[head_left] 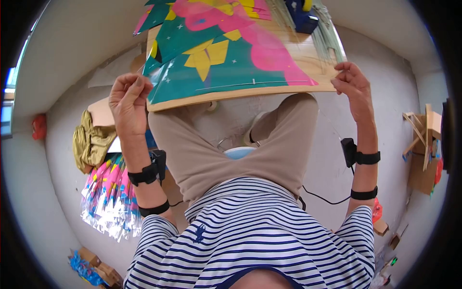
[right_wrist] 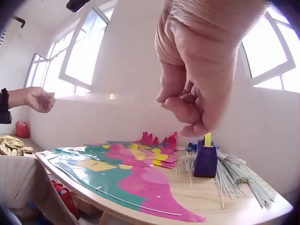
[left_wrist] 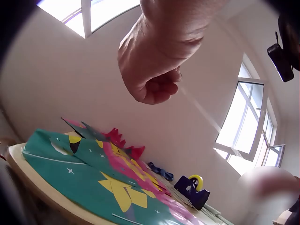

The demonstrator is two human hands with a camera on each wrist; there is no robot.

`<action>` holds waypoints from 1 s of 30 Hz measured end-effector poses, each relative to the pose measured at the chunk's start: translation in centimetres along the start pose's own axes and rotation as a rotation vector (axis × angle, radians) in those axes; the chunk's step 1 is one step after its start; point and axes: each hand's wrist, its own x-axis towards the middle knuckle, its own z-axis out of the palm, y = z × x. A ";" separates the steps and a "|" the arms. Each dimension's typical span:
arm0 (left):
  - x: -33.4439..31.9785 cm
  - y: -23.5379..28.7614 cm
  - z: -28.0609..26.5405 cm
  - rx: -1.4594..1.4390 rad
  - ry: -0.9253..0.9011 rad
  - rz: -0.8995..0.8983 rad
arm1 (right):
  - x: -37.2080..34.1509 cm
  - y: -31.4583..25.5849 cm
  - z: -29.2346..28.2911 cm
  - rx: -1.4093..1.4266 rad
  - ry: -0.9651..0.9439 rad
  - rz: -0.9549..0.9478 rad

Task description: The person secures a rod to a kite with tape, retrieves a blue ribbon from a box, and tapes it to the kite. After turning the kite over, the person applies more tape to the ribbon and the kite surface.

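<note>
Left hand and right hand pinch opposite ends of a clear strip, probably tape, too faint to be sure, stretched between them. Teal-and-pink sheet lies on the table below, between both hands.

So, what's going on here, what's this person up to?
A seated person holds a clear strip, apparently tape, stretched between the left hand and the right hand, raised above a wooden table. On it lies a green and pink printed sheet, with a thin white rod along its near edge. Neither hand touches the sheet. A dark blue tape dispenser and pale rods are farther back, on the right.
</note>
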 end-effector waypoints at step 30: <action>1.5 -6.4 -0.1 0.221 0.107 -0.219 | 7.8 10.2 -0.4 0.131 -0.101 0.343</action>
